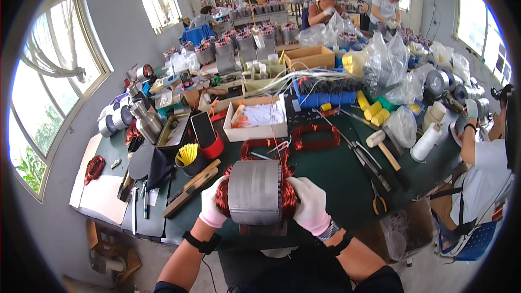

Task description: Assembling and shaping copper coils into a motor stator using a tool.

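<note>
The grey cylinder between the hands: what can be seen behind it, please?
Behind the cylinder lie two copper-coloured wire coils, then an open white box. The cylinder covers part of the green tabletop; whatever may lie hidden there cannot be seen.

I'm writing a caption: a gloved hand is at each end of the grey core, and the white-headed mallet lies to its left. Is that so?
Not quite: in the head view the mallet lies right of the core. The gloved left hand and right hand are indeed at its ends.
</note>
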Demonstrator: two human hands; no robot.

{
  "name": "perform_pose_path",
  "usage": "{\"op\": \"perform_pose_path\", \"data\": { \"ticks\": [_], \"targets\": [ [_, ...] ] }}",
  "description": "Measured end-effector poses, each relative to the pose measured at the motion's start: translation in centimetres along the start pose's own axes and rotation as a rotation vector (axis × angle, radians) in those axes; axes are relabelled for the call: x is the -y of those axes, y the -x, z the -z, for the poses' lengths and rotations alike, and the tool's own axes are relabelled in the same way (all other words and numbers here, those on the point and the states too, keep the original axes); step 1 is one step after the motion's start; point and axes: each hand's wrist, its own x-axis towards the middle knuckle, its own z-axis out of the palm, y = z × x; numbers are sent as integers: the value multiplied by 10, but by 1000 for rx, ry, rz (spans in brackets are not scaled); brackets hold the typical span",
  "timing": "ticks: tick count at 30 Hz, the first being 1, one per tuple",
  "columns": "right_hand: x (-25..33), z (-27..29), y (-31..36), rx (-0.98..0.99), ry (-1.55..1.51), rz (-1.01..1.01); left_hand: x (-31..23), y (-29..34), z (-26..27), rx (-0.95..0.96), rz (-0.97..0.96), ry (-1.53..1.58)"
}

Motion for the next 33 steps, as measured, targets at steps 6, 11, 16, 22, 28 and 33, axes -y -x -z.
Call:
{"op": "perform_pose_path", "data": {
  "ticks": [6, 11, 16, 22, 28, 33],
  "targets": [
    [-12, 0, 3, 108, 138, 100, 2, 0, 5, 6, -78, -247],
    [-20, -7, 4, 239, 210, 42, 2, -3, 4, 30, -107, -255],
    [-14, -3, 3, 243, 155, 27, -8, -4, 5, 94, -136, -296],
    [-13, 0, -12, 188, -93, -81, -13, -13, -2, 176, -59, -184],
    [-18, 6, -16, 256, 95, -69, -27, -24, 9, 464, -18, -620],
    [-40, 6, -16, 379, 119, 80, -9, -6, 5, 284, -98, -633]
  ]
}}
